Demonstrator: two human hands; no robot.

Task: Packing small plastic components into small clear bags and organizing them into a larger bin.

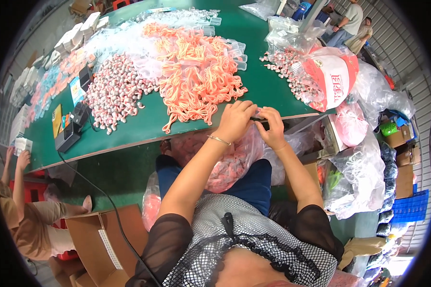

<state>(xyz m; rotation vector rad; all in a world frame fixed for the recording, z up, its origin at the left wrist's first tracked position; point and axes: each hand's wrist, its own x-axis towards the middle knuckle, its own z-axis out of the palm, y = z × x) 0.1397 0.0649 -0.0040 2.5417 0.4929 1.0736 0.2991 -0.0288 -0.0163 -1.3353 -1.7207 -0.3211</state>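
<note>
Close together at the front edge of the green table (153, 112), my left hand (235, 120) and my right hand (271, 130) pinch something small between their fingertips. Only a greyish sliver of it shows, so its kind is hidden. Beyond my left hand lies a big heap of looped orange cords (191, 71). Left of the cords is a pile of small round pink-and-grey pieces (115, 88). More of these pieces (292, 74) spill from a red and white plastic bag (333, 71) to the right of my hands.
Clear plastic cases (210, 21) lie behind the cords. A black boxy device (68, 137) with a cable stands at the left. A clear bag of pink pieces (230, 165) sits by my knees, and an open carton (110, 239) on the floor. A co-worker (31, 225) works at left.
</note>
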